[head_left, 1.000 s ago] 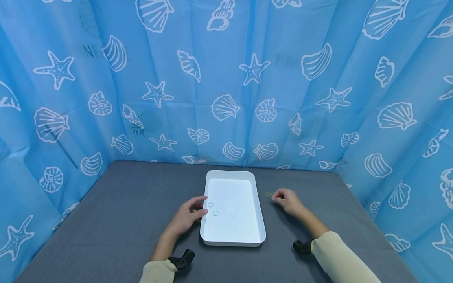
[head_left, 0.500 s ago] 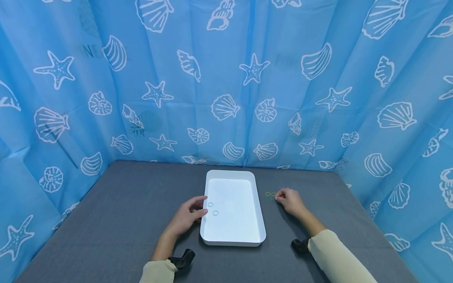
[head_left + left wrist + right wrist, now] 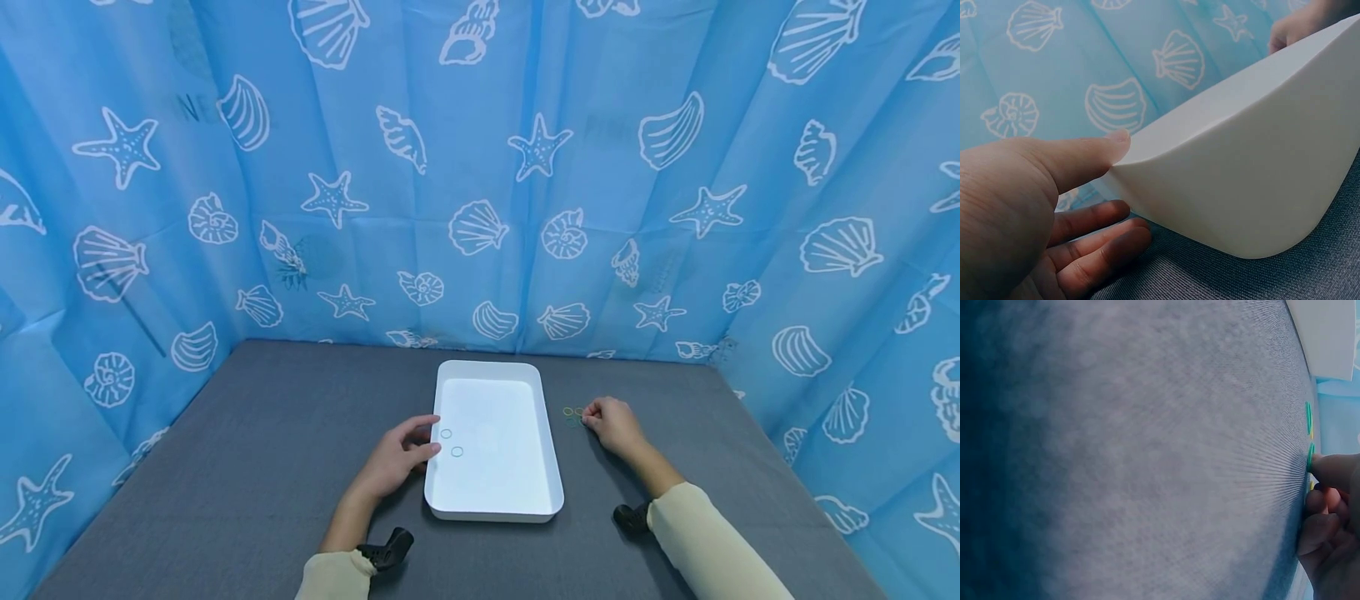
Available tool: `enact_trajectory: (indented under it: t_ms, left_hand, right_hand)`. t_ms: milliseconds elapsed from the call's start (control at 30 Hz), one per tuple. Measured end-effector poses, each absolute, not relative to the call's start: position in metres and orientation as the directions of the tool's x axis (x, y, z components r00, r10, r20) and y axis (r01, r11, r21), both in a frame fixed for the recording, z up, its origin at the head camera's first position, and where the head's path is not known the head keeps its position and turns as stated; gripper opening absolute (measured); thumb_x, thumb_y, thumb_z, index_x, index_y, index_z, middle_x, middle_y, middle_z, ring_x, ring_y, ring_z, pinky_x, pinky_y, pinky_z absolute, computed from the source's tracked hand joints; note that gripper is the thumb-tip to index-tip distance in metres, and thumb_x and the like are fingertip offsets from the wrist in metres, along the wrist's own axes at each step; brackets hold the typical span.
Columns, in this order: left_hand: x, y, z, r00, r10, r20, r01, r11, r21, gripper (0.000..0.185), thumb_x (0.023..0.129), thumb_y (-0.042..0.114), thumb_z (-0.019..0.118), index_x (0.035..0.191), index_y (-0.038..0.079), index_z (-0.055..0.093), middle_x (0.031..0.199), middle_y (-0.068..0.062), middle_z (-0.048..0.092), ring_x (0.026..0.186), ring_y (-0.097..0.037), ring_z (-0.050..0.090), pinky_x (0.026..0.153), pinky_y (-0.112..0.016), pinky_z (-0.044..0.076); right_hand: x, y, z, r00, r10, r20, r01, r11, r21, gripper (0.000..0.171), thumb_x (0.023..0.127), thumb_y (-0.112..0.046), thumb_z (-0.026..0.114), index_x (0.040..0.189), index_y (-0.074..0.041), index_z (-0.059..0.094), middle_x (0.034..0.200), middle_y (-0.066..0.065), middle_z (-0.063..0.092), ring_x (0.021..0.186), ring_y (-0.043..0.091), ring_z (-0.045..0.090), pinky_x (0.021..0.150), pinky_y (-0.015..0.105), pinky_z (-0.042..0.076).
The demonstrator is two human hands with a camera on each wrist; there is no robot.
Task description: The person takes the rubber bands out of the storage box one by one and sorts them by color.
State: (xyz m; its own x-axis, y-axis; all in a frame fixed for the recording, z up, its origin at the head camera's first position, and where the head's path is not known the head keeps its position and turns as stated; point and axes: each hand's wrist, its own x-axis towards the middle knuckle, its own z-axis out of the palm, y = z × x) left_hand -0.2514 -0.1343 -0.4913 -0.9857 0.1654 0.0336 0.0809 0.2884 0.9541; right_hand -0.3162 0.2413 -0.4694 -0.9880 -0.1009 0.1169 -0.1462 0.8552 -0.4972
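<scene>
Head view: left hand [image 3: 396, 461] steadying white tray [image 3: 491, 508], fingers relaxed; right hand [image 3: 611, 423] pinching at small rings [image 3: 573, 412] on grey tabletop [image 3: 262, 433].

Left wrist: thumb [image 3: 1079, 159] against tray wall.

Right wrist: fingertips [image 3: 1329, 472] on green ring [image 3: 1310, 456]; likely to slip off, being thin.

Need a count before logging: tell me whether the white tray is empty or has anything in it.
Not empty. The white tray holds two small rings near its left edge, beside the left hand.

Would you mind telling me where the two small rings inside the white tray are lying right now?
In the head view the two rings lie near the white tray's left wall, beside the left hand.
</scene>
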Motion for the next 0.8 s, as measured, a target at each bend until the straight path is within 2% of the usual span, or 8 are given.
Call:
enact_trajectory:
  t_ms: [200, 433, 800]
  left_hand:
    - [-0.252, -0.135, -0.493, -0.985, 0.171, 0.024, 0.074, 0.296, 0.952, 0.045, 0.093, 0.021, 0.068, 0.136, 0.015, 0.056, 0.118, -0.014, 0.058, 0.084, -0.021, 0.058, 0.071, -0.033, 0.054]
    - [-0.253, -0.135, -0.491, -0.987, 0.163, 0.009, 0.056, 0.29, 0.955, 0.044, 0.093, 0.021, 0.068, 0.136, 0.017, 0.056, 0.121, -0.013, 0.058, 0.084, -0.021, 0.058, 0.072, -0.034, 0.054]
    - [-0.253, -0.134, -0.491, -0.987, 0.158, 0.008, 0.056, 0.305, 0.951, 0.044, 0.093, 0.021, 0.068, 0.135, 0.017, 0.057, 0.119, -0.012, 0.058, 0.083, -0.021, 0.058, 0.071, -0.034, 0.054]
  right_hand:
    - [-0.317, 0.243, -0.471, -0.989, -0.1, 0.113, -0.145, 0.838, -0.525, 0.005, 0.09, -0.003, 0.066, 0.085, -0.002, 0.068, 0.08, 0.004, 0.062, 0.072, 0.018, 0.054, 0.066, 0.036, 0.044]
    - [-0.319, 0.248, -0.474, -0.983, -0.082, 0.161, -0.166, 0.763, -0.624, 0.004, 0.089, -0.002, 0.066, 0.088, 0.002, 0.068, 0.081, 0.007, 0.064, 0.071, 0.018, 0.054, 0.064, 0.034, 0.044]
    - [-0.325, 0.241, -0.46, -0.985, -0.079, 0.155, -0.164, 0.726, -0.668, 0.007, 0.093, -0.006, 0.064, 0.094, 0.0, 0.067, 0.086, 0.008, 0.065, 0.072, 0.019, 0.053, 0.061, 0.032, 0.043]
